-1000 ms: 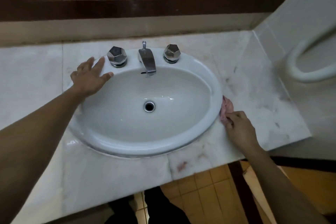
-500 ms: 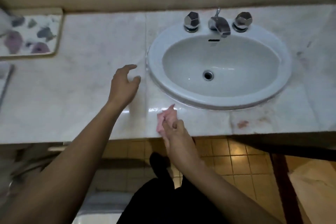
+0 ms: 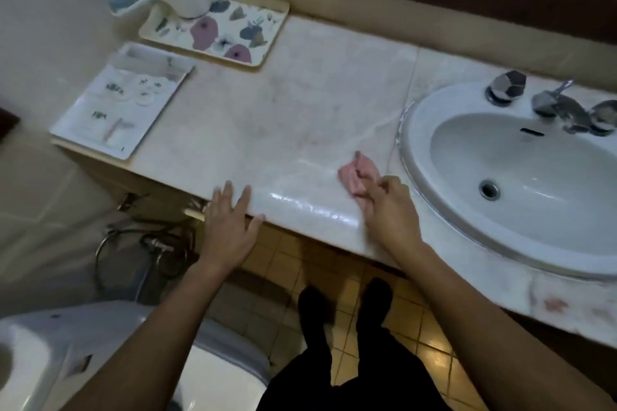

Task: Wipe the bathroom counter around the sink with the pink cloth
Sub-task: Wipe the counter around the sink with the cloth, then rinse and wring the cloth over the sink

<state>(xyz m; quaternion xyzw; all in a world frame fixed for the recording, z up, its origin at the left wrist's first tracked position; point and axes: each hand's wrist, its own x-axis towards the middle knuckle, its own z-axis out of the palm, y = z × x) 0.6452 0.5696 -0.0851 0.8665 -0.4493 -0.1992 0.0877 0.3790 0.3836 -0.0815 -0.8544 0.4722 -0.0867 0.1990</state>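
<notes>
**Wiping step: surface at nine o'clock of sink**

Cloth (image 3: 358, 173): bunched under right hand (image 3: 389, 210), grip clamped on it, just beside sink (image 3: 414, 157) rim. Left hand (image 3: 230, 220): grip apart, flat on surface (image 3: 300, 103) edge. Advice: flatten cloth, overlap strokes toward ten o'clock, stopping short of trays (image 3: 213, 28).

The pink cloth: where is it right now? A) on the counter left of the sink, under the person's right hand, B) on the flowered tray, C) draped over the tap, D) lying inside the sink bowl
A: the pink cloth is pressed to the marble counter by the right hand, just left of the sink rim; the bowl holds no cloth.
</notes>
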